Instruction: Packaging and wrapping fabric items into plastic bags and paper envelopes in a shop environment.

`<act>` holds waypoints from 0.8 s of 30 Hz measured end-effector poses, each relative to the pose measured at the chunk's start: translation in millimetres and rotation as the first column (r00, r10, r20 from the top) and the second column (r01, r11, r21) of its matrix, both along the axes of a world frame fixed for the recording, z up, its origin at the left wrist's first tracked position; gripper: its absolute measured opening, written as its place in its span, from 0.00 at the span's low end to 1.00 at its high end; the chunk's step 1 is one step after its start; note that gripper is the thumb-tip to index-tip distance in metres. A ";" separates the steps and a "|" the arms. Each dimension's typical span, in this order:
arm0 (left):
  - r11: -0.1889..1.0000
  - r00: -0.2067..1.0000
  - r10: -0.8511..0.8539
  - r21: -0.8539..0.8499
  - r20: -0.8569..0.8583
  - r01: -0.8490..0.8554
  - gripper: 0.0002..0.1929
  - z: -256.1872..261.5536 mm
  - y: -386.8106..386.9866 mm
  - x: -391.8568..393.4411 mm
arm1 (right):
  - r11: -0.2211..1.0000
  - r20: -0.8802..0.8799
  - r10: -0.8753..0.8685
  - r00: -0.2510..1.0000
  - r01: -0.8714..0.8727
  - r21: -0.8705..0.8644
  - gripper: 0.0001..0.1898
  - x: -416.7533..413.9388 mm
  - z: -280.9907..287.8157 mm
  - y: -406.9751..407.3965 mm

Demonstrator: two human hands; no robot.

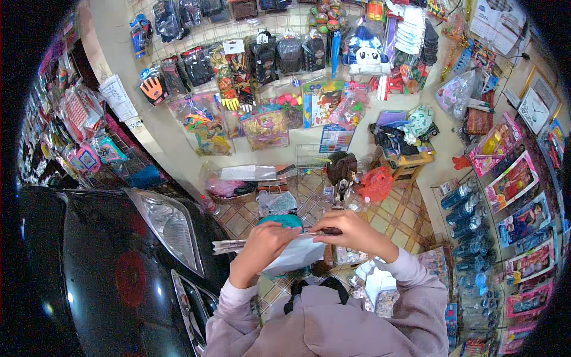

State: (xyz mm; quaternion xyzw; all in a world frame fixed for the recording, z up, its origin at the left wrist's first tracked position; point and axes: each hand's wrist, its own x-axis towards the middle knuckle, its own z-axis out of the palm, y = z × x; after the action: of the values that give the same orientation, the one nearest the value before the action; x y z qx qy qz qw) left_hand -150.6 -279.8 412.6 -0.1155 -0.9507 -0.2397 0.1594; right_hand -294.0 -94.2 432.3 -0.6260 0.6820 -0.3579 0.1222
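Note:
Both of my hands are raised at chest height on a light sheet (296, 255), which looks like paper and hangs below them. My left hand (271, 243) has its fingers on the upper edge of the sheet, at the left. At the right end of that edge, my right hand (350, 230) pinches it between thumb and fingers, together with a thin dark strip. A bundle of flat, pale pieces (229, 246) sticks out to the left behind my left wrist. Beyond my hands lies a round teal object (283, 221), partly hidden by the sheet and my fingers.
A black car's front with its headlight (171, 227) stands close on the left. Packaged goods hang on the wall grid ahead, and boxed dolls (513, 180) line the right. A red plastic bag (376, 184) lies on the tiled floor, near a wooden stool (408, 165). Crumpled white paper (379, 283) is beside my right arm.

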 end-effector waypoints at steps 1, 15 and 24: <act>1.000 1.000 0.011 -0.019 -0.028 -0.012 0.14 -1.2 0.5 0.0 | 1.000 0.026 0.004 1.000 -0.004 -0.006 0.11 -1.2 -0.9 1.3; 0.998 1.000 -0.016 -0.066 0.023 0.018 0.12 9.8 8.6 -2.6 | 1.000 -0.258 -0.005 0.966 0.000 -0.018 0.07 0.8 -4.3 12.7; 0.997 0.988 0.018 -0.071 -0.153 -0.029 0.09 7.1 30.7 -15.5 | 1.000 -0.384 -0.013 0.923 0.004 -0.025 0.07 6.2 3.7 17.7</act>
State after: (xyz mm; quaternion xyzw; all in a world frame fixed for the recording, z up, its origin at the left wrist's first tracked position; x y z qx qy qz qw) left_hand -166.1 -249.1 419.7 -0.1281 -0.9451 -0.1932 0.2302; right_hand -287.9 -76.4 436.0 -0.6826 0.6910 -0.2369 -0.0227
